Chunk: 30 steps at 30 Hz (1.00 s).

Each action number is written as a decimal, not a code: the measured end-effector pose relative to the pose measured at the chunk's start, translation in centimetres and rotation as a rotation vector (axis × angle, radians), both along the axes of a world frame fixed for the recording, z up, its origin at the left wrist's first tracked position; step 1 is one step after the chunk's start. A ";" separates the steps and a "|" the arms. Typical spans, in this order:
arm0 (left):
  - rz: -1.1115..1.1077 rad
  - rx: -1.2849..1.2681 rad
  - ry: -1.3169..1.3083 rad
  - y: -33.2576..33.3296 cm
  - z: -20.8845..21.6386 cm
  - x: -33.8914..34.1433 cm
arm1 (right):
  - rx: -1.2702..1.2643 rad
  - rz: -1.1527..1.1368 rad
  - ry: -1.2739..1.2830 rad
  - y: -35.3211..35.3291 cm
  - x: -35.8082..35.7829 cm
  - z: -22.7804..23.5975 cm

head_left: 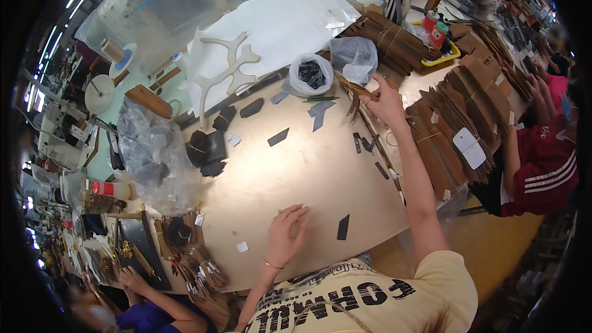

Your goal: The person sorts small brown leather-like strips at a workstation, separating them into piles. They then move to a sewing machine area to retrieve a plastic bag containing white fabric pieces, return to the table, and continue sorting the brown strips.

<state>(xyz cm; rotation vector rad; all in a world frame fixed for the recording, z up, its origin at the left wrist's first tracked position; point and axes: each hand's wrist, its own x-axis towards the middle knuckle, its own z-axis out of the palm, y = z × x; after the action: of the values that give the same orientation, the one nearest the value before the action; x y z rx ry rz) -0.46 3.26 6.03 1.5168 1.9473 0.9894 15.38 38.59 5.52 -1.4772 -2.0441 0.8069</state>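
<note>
The right grip [386, 103] is pinching thin brown strips [354, 91], which jut out to its left above the far part of the bench [345, 179]; they seem held near one end so that the rest fans free of the fingers. The left grip [288, 232], nearer the body, is loosely curled with the thumb apart and nothing in it; whether it rests on the surface or hovers, I cannot tell. Left of the right grip, an open-mouthed white bag [320, 80] shows dark pieces inside, presumably to keep small bits together within reach. Right of that grip lie brown bundles [431, 142], some tied round, probably to stop the stacks sliding. Just right of the left grip, a dark slanted piece [343, 227] lies flat, apart from the fingers
</note>
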 end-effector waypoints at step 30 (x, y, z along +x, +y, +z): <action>0.197 0.409 -0.842 2.4 4.8 -2.6 | -0.096 0.436 0.696 -24.2 -8.2 6.3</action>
<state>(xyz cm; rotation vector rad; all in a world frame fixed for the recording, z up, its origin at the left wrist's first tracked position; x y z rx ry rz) -3.10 5.65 10.79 0.8392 1.3320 1.8274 7.17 14.43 11.78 -0.6311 -1.7896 1.3737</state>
